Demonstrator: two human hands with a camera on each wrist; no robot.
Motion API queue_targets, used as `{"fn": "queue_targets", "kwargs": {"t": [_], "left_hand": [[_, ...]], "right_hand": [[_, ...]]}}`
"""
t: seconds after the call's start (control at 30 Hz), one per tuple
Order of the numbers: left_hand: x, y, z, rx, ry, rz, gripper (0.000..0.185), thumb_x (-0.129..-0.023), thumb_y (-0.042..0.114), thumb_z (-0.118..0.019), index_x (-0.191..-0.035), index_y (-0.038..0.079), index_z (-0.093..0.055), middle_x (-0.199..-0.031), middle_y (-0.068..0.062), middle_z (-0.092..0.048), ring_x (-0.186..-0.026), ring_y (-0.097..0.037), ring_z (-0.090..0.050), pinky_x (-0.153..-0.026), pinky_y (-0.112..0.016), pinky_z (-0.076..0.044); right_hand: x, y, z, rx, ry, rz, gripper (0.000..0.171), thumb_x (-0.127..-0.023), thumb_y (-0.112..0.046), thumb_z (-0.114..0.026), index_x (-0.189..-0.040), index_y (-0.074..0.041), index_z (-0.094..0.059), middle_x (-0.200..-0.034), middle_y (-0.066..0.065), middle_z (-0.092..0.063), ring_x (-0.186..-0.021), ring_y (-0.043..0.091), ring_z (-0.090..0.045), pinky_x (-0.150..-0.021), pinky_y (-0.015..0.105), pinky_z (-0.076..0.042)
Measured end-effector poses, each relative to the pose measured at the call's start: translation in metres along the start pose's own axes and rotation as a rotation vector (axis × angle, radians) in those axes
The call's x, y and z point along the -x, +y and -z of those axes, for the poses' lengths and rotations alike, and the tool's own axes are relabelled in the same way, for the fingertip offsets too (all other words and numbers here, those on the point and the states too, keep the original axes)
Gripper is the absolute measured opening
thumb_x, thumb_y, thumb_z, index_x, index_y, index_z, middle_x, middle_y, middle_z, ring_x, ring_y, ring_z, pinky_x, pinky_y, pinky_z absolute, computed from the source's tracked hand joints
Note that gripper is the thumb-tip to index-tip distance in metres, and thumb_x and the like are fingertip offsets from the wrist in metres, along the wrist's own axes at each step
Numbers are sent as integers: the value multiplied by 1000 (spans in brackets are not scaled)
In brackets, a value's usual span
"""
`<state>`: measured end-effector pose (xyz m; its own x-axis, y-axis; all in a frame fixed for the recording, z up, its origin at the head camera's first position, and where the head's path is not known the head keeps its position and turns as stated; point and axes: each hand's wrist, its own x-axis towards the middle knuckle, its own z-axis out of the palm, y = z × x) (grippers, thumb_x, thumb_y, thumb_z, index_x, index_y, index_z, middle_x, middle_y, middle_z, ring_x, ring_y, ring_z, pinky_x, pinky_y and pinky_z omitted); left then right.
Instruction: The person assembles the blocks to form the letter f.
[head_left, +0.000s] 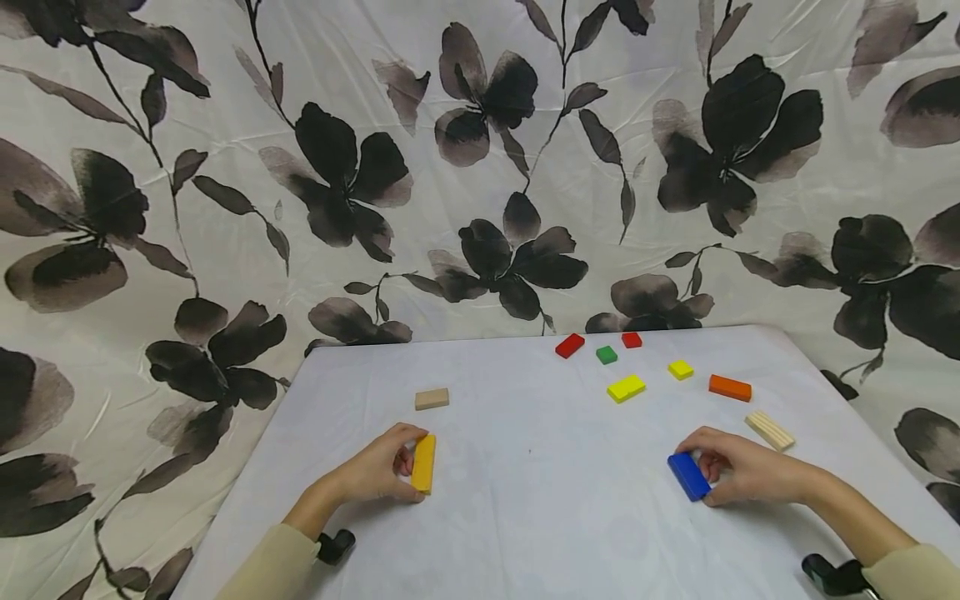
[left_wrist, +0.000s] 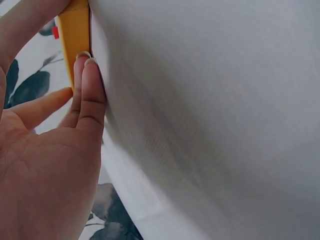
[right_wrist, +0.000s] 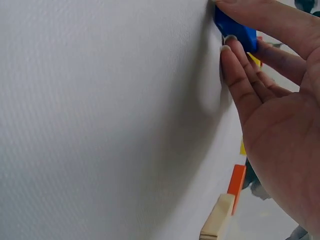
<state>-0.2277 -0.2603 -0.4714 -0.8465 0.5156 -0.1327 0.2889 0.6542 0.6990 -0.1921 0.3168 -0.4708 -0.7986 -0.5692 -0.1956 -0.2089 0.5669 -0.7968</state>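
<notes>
Left hand [head_left: 378, 469] pinching the yellow-orange block [head_left: 423, 463], standing on its long edge on the white table [head_left: 540, 517], fingers hiding its near face. Right hand [head_left: 738, 468] gripping the blue block [head_left: 688, 476], far end tucked under fingertips. Wrist views cropping both blocks.

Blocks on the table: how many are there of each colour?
Red: 2
Green: 1
Yellow: 3
Orange: 1
Blue: 1
Plain wood: 2
Total: 10
</notes>
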Motion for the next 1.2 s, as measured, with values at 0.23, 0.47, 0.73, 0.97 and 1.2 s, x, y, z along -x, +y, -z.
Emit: {"fn": "queue_targets", "kwargs": {"t": [0.23, 0.47, 0.73, 0.97, 1.2], "left_hand": [[0, 2, -2, -11, 16, 1, 91, -70, 18, -97, -144, -2, -48, -128, -10, -48, -89, -17, -55, -75, -22, -50], [-1, 4, -6, -9, 29, -9, 92, -69, 19, -97, -143, -2, -47, -126, -11, -48, -89, -17, -55, -76, -22, -49], [-5, 8, -6, -21, 23, -34, 93, -70, 20, -97, -145, -2, -47, -129, -10, -48, -88, -16, -56, -76, -22, -50], [-17, 13, -8, -20, 14, -80, 91, -71, 19, -96, -144, -2, -46, -124, -10, -48, -88, -17, -56, -76, -23, -51], [-25, 24, -9, -9, 10, -77, 92, -70, 20, -97, -144, -1, -47, -129, -9, -46, -90, -17, -56, -77, -23, -51]], "right_hand": [[-7, -3, -6, 53, 36, 4, 60, -85, -22, -84, -135, -4, -56, -112, 7, -57, -93, 16, -58, -81, 22, -52], [-10, -6, -9, 47, 37, 21, 60, -84, -20, -85, -134, -1, -57, -111, 6, -58, -92, 16, -58, -81, 22, -53], [-17, -10, -13, 50, 39, 24, 62, -84, -21, -86, -135, 0, -56, -109, 4, -59, -92, 14, -59, -80, 22, -53], [-23, -19, -16, 36, 52, 47, 64, -84, -19, -85, -136, 2, -54, -102, 6, -59, -89, 18, -60, -77, 24, -53], [-32, -22, -20, 54, 58, 28, 64, -82, -21, -87, -135, 0, -56, -103, 5, -59, -91, 18, -60, -79, 24, -54]]}}
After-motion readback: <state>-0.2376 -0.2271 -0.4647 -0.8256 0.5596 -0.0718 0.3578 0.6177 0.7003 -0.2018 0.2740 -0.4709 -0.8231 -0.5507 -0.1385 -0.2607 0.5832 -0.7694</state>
